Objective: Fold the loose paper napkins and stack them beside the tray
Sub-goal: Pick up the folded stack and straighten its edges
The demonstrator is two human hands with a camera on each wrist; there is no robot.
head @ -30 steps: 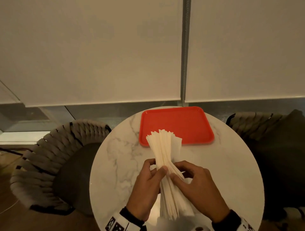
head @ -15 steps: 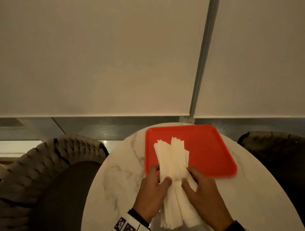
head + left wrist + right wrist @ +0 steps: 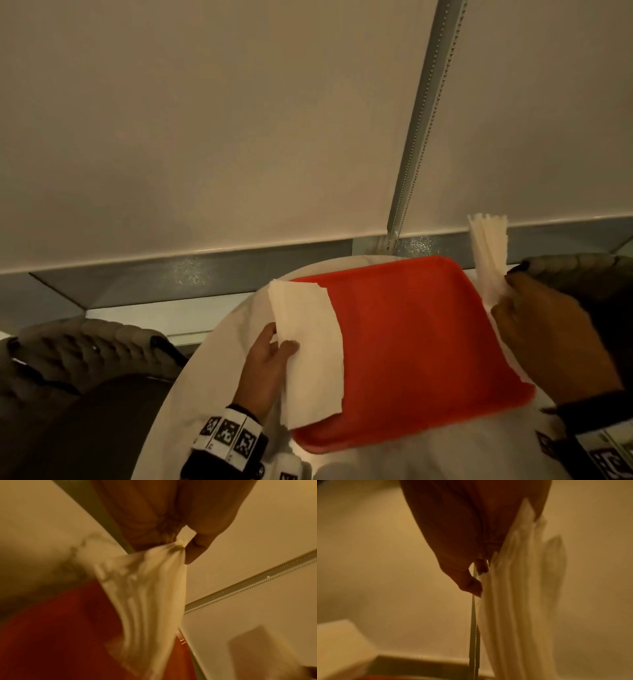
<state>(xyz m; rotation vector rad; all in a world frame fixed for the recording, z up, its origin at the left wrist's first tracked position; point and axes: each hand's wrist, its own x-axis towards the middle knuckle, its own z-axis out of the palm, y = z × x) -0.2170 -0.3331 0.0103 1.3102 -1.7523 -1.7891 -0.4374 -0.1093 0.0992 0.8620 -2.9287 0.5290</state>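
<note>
Now my left hand (image 3: 267, 356) pinches some napkins (image 3: 308, 353) over the tray (image 3: 428, 342) edge; my right hand (image 3: 548, 329) pinches the bundle (image 3: 488, 260) beside it. Loose sheets may slip from such thin grips.

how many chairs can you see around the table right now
2. One woven chair stands left of the round table. The other woven chair is at the far right, partly behind the right hand. More may sit out of view.
</note>
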